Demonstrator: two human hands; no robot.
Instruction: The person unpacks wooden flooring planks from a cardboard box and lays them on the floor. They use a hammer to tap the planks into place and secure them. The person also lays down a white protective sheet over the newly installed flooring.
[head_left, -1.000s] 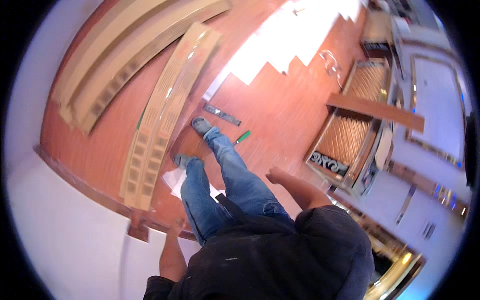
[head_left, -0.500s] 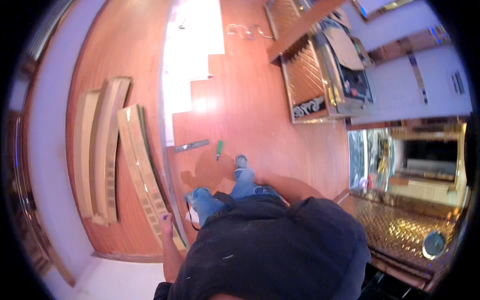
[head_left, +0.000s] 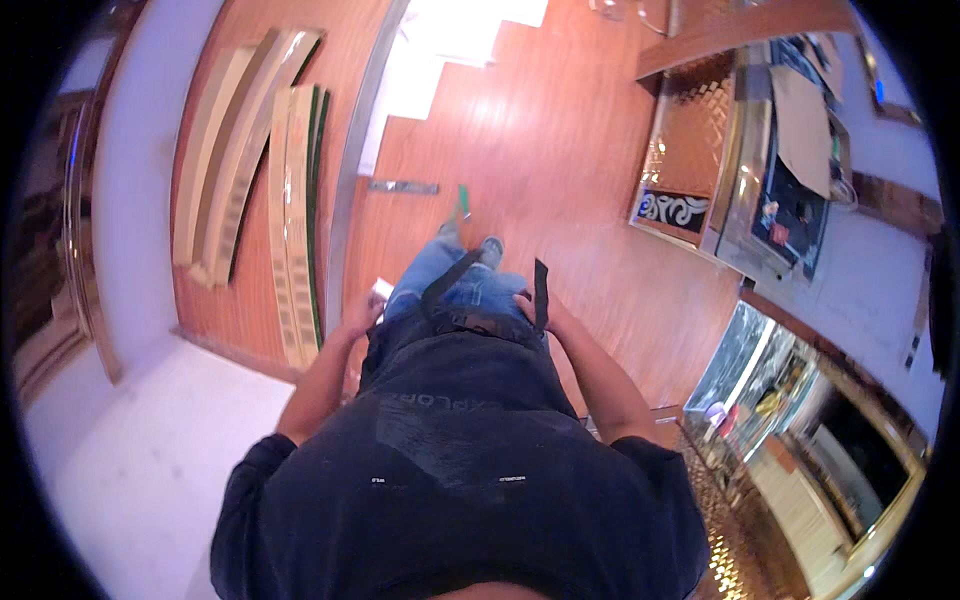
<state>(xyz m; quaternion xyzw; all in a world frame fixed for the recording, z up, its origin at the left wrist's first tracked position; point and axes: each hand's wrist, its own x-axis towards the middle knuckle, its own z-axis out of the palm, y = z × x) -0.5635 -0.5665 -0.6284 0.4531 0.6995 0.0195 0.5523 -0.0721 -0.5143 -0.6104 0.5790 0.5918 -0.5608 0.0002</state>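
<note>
Beside my left thigh is my left hand [head_left: 362, 314], close to a small white object [head_left: 382, 288]. The hand is small and blurred, so I cannot see whether it touches that object. My right hand [head_left: 540, 312] is at my right hip, against the blue jeans [head_left: 430, 268], with the fingers partly hidden. A dark strap [head_left: 541, 285] hangs right by it; whether the fingers grip it is unclear. On the floor past my feet lies a green-handled tool [head_left: 463, 198]. To its left is a flat metal strip [head_left: 403, 187].
Long flat cardboard cartons [head_left: 295, 220] lie on the wood floor at left, beyond a raised strip [head_left: 352, 150]. White sheets [head_left: 415, 85] cover floor farther ahead. A gold-trimmed cabinet [head_left: 685, 150] stands at right, with a gold-framed mirror [head_left: 850, 460] nearer me.
My view has shifted, so the cartons and cabinet sit higher in it. My left hand has come in from the side to my thigh. My right hand has come into sight at my hip.
</note>
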